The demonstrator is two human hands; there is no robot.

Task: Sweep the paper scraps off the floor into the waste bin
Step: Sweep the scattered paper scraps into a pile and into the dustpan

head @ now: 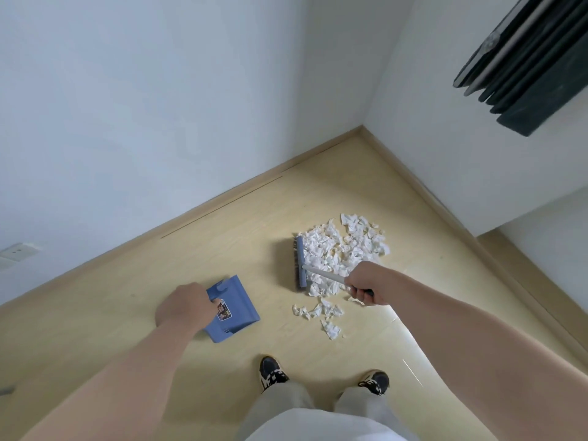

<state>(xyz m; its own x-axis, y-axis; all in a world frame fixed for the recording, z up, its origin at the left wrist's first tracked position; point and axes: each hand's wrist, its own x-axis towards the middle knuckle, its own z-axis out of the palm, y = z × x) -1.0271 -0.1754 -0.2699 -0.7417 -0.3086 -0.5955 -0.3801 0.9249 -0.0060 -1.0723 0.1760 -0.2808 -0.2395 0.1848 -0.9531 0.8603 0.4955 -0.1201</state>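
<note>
Our right hand grips the broom handle, fingers curled; its head touches the paper scraps heaped beyond our fist. Our left hand holds the dustpan, well apart.

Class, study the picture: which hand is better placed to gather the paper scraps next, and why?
Right. The right hand grips the broom, whose head sits at the edge of the scrap pile. The left hand holds the dustpan, which lies apart from that pile.
</note>
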